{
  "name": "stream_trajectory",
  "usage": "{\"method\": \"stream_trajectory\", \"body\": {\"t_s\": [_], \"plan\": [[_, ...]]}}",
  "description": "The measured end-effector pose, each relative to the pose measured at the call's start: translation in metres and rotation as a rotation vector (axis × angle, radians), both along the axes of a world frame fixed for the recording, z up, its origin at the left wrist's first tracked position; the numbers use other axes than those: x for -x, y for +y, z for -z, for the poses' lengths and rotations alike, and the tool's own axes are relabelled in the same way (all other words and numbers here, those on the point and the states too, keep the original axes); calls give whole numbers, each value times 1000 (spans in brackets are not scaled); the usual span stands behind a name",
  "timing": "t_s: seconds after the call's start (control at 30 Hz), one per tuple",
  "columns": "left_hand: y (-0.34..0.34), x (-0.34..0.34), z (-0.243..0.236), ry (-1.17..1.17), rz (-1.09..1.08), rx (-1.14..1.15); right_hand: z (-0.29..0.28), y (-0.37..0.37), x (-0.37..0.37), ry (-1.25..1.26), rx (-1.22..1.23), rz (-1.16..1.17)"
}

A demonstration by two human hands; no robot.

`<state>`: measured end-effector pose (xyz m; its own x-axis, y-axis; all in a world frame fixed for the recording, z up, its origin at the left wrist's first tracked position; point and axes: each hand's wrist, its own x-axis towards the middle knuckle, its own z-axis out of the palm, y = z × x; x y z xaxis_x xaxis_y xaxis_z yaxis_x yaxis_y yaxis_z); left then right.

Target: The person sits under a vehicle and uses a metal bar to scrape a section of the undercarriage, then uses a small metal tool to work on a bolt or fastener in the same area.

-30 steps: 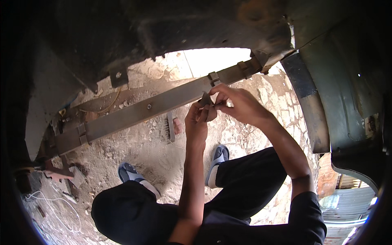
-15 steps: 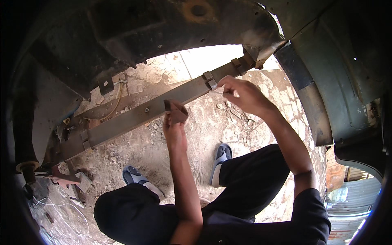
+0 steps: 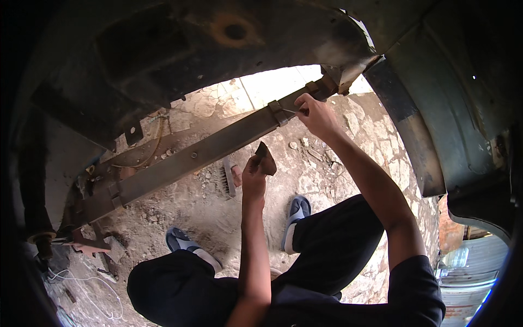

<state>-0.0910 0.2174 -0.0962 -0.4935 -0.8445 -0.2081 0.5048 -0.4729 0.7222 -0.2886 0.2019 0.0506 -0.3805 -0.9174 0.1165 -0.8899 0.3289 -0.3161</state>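
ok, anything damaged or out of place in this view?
Rust-brown patch around a round hole in the dark metal panel at the top: looks corroded. Thin white cord in loose loops on the dusty ground, lower left: looks untidy. The curved brown sheet in the left hand looks bent, maybe by the grip.

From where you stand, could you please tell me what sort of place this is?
Probably a makeshift vehicle-repair spot: there is what looks like a leaf spring, dark rust-marked bodywork around it, and a bristled brush lying on stony dirt ground.
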Motion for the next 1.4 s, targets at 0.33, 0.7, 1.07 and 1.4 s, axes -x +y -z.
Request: {"method": "stream_trajectory", "body": {"t_s": [0.33, 0.7, 1.07, 1.4], "plan": [[-4, -5, 13, -190, 27, -24, 14, -12, 25, 341, 21, -285], [19, 20, -15, -178, -44, 18, 18, -11, 33, 233, 106, -295], [12, 8, -33, -54, -394, 66, 1, 6, -4, -261, -15, -392], [6, -6, -50, 509, -300, -249, 6, 7, -79, -48, -129, -854]]}}
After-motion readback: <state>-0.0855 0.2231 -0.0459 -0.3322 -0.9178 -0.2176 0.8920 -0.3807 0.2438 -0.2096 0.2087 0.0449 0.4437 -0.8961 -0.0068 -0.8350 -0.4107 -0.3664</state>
